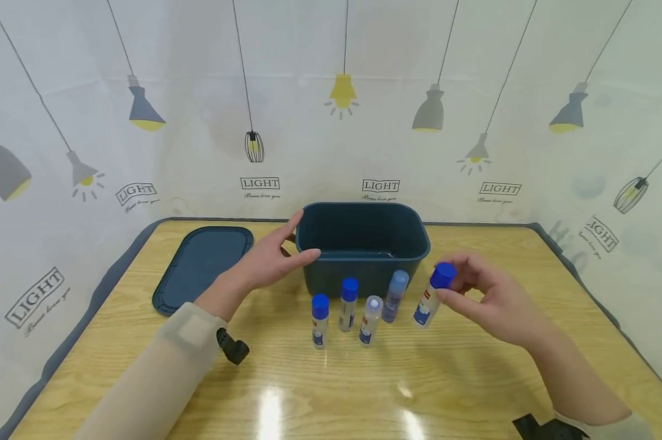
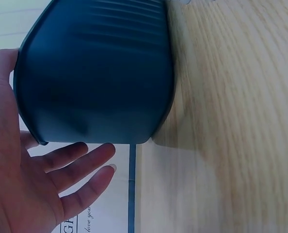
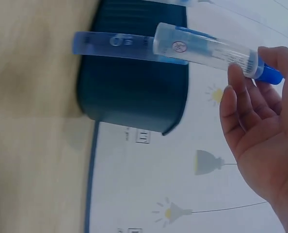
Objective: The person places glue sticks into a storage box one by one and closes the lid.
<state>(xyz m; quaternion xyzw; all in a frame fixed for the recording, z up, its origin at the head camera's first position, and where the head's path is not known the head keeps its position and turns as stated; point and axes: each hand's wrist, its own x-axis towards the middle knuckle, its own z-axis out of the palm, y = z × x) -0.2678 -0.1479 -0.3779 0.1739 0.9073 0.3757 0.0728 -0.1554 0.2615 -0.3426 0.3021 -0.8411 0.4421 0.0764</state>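
My right hand [image 1: 487,299] pinches a glue stick [image 1: 426,304] near its blue cap, between thumb and fingers. The tube tilts, its base down and to the left; in the right wrist view its clear body [image 3: 202,48] overlaps a translucent blue tube [image 3: 110,44]. My left hand [image 1: 270,256] rests at the left corner of a dark blue bin [image 1: 364,260], thumb over the front rim, other fingers spread along the side. In front of the bin stand two blue-capped glue sticks [image 1: 320,318] [image 1: 349,308], a clear-topped one [image 1: 370,324] and the translucent blue tube [image 1: 395,299].
A dark blue lid [image 1: 206,263] lies flat on the wooden table [image 1: 209,391], left of the bin. Behind the table hangs a pale sheet [image 1: 286,104] printed with lamps, which also rises along both sides.
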